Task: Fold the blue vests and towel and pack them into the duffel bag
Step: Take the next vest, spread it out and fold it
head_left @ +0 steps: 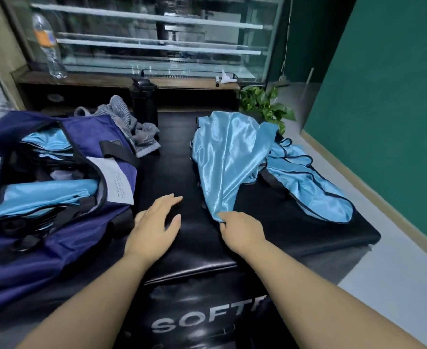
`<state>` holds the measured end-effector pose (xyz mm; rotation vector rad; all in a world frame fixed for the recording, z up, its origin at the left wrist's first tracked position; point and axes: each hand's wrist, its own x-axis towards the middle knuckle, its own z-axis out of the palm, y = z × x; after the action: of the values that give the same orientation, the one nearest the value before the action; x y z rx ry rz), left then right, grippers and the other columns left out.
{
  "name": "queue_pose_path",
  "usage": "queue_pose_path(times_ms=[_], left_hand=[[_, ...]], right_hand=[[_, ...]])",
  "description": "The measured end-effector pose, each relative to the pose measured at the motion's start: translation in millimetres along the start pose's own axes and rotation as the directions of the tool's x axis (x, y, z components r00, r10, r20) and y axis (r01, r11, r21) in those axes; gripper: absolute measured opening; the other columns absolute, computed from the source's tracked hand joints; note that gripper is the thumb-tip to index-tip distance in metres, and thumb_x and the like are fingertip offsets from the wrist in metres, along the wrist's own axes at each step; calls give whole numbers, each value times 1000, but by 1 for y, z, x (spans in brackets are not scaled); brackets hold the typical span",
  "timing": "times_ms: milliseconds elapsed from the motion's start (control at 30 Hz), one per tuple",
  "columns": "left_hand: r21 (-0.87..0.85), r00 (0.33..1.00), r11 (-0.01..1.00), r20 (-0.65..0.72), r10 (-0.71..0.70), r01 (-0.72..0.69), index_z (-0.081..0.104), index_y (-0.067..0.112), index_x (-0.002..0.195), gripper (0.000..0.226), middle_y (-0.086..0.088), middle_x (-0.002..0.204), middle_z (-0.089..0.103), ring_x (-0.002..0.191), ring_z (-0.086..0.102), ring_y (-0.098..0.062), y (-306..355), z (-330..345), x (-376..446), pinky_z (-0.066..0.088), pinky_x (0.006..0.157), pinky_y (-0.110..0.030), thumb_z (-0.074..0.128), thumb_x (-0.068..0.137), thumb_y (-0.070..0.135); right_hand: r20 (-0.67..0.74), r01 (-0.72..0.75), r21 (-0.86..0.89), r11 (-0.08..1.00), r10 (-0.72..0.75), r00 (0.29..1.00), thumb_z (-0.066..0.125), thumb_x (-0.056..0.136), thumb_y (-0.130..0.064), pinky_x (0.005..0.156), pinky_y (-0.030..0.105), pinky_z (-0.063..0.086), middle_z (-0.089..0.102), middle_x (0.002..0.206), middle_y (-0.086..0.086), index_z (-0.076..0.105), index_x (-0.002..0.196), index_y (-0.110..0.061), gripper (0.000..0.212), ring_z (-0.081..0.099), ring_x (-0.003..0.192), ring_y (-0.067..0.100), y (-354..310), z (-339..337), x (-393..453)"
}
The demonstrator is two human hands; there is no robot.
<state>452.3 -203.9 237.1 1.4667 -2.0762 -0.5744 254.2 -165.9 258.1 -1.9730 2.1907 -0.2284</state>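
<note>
A shiny light blue vest lies stretched across the black padded box. My right hand pinches its near corner. A second blue vest with dark trim lies crumpled to its right. My left hand hovers flat over the black surface with fingers straight, holding nothing. The navy duffel bag stands open at the left, with folded blue vests inside. A grey striped towel lies bunched behind the bag.
A black bottle stands behind the towel. A green plant sits at the far right corner of the box. A clear water bottle stands on the wooden ledge before a glass display case. A green wall runs along the right.
</note>
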Motion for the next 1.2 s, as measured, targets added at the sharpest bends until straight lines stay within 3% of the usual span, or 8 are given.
queue_pose_path(times_ms=[200, 400, 500, 600, 700, 1000, 1133, 1200], left_hand=[[162, 982, 975, 137, 131, -152, 2, 52, 143, 62, 5, 160, -6, 142, 23, -20, 19, 4, -24, 15, 118, -39, 42, 96, 49], [-80, 964, 965, 81, 255, -249, 64, 25, 97, 23, 19, 146, 27, 142, 4, 1, 26, 11, -42, 8, 118, -52, 44, 99, 36], [-165, 974, 964, 57, 218, -206, 60, 13, 95, 37, 6, 107, 63, 126, 37, 9, 47, 6, -56, 3, 120, -38, 33, 100, 38], [-209, 989, 968, 7, 147, -142, 47, 15, 83, 31, -4, 71, 49, 82, 56, -6, 66, 0, -76, 36, 98, -23, 34, 101, 37], [-251, 998, 966, -14, 60, -61, 42, 25, 76, 25, 3, 61, 42, 56, 38, -9, 79, -4, -90, 36, 61, -34, 39, 100, 29], [-126, 925, 936, 245, -292, 329, 51, 26, 105, 16, 5, 64, 55, 50, 48, -11, 70, -14, -97, 40, 53, -26, 49, 94, 38], [-22, 913, 957, 306, -269, 289, 62, 28, 87, 16, 7, 68, 59, 59, 51, -9, 69, -24, -91, 42, 60, -27, 56, 91, 42], [-12, 947, 969, 216, -237, 245, 65, 28, 80, 16, 11, 64, 56, 60, 51, -8, 70, -24, -83, 39, 58, -26, 58, 90, 40]], right_hand=[[83, 96, 0, 995, -96, 992, 40, 98, -22, 81, 35, 31, 52, 118, 5, 62, 110, -22, 25, 44, 109, 29, -5, -4, -37], [129, 126, 238, 963, -160, 979, 50, 94, -43, 101, 25, 15, 32, 147, -12, 63, 121, -31, 33, 22, 133, 16, -9, 4, -64], [76, 27, 699, 714, -112, 991, 48, 91, -16, 93, 18, 33, 57, 120, -7, 68, 90, -18, 20, 47, 113, 13, -7, -6, -77], [-38, -36, 869, 493, 138, 990, 46, 94, -13, 81, 13, 37, 57, 112, -3, 63, 96, -20, 19, 53, 102, 5, -1, -14, -82], [-208, -22, 747, 664, 265, 941, 49, 92, -10, 92, 16, 31, 47, 123, -2, 56, 113, -17, 23, 43, 114, 11, 7, -15, -81], [-65, -221, 228, 948, 242, 968, 54, 88, -53, 117, 44, -3, -1, 161, 4, 15, 152, -15, 84, -9, 147, 23, 30, -15, -50], [9, -156, 217, 964, 157, 987, 51, 92, -50, 117, 41, 1, 34, 151, 3, 42, 141, -14, 62, 24, 142, 18, 35, -6, -51], [-58, -65, 320, 945, 88, 994, 53, 94, -30, 108, 34, 28, 60, 124, 6, 62, 114, -16, 26, 50, 120, 23, 32, -6, -56]])
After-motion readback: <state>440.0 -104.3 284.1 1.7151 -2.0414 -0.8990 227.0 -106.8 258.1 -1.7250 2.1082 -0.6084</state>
